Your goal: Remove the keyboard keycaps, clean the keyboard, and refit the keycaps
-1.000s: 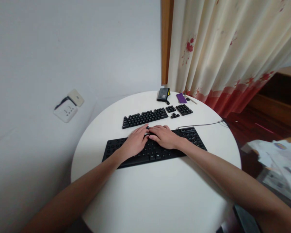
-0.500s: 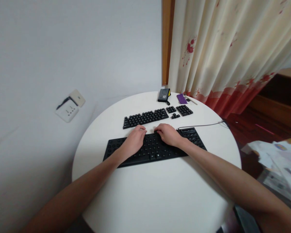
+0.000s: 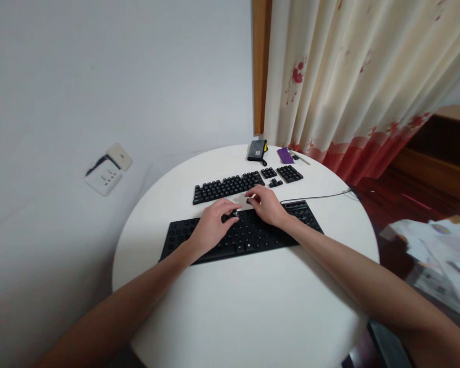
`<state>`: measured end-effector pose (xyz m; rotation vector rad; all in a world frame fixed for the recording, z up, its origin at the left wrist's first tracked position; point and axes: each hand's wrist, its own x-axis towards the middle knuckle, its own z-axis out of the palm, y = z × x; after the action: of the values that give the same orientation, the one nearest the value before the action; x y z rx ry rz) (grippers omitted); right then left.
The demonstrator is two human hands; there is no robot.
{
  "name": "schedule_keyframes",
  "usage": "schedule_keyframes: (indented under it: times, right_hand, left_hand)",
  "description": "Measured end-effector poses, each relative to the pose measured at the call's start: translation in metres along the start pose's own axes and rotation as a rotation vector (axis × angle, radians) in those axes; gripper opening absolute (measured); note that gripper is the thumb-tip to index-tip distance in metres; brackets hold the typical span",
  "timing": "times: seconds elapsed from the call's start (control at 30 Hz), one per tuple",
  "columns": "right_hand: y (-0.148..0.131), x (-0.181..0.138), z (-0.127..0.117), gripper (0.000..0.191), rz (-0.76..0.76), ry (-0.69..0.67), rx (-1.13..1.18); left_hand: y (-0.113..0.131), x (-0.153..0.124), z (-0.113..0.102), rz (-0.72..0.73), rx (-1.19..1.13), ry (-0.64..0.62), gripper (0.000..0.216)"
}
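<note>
A black keyboard (image 3: 249, 235) lies across the white round table, with most of its keycaps off and bare switch posts showing. Over its upper left part, my left hand (image 3: 211, 225) pinches a small black keycap (image 3: 234, 213) between thumb and fingers. My right hand (image 3: 267, 205) is just above the keyboard's upper edge, fingertips closed on another small dark keycap (image 3: 248, 201). Beyond both hands, loose black keycaps (image 3: 228, 188) stand in keyboard order. Smaller groups sit to their right: a navigation block (image 3: 268, 173), arrow keys (image 3: 275, 182) and a number pad (image 3: 290, 174).
A thin cable (image 3: 314, 198) runs from the keyboard to the table's right edge. At the back are a dark grey pouch (image 3: 256, 150), a purple packet (image 3: 285, 155) and a pale stick (image 3: 302, 158). Papers (image 3: 425, 245) lie at the right; a wall borders the left.
My right hand has lifted off the keyboard, up and away from me, with a keycap in its fingertips. My left hand has turned slightly and a keycap now shows in its pinch.
</note>
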<state>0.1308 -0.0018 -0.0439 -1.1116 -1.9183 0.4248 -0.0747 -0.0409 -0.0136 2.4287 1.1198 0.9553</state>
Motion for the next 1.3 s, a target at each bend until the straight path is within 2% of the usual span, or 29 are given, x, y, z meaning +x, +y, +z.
schedule_keyframes:
  times: [0.17,0.37,0.67,1.3]
  right_hand:
    - [0.000,0.002,-0.012,0.028,-0.010,0.001,-0.011]
    - [-0.006,-0.001,-0.022,0.016,0.085,0.028,-0.026]
    - [-0.009,-0.007,-0.036,0.014,0.109,-0.002,-0.021]
    - [-0.010,-0.011,-0.042,0.015,0.109,-0.069,0.013]
  left_hand:
    - [0.023,-0.009,0.007,0.016,-0.112,-0.046,0.018]
    - [0.037,-0.018,0.022,0.055,-0.222,-0.145,0.021]
    - [0.038,-0.021,0.029,0.160,-0.109,-0.264,0.016]
    - [0.035,-0.020,0.028,0.095,-0.060,-0.276,0.014]
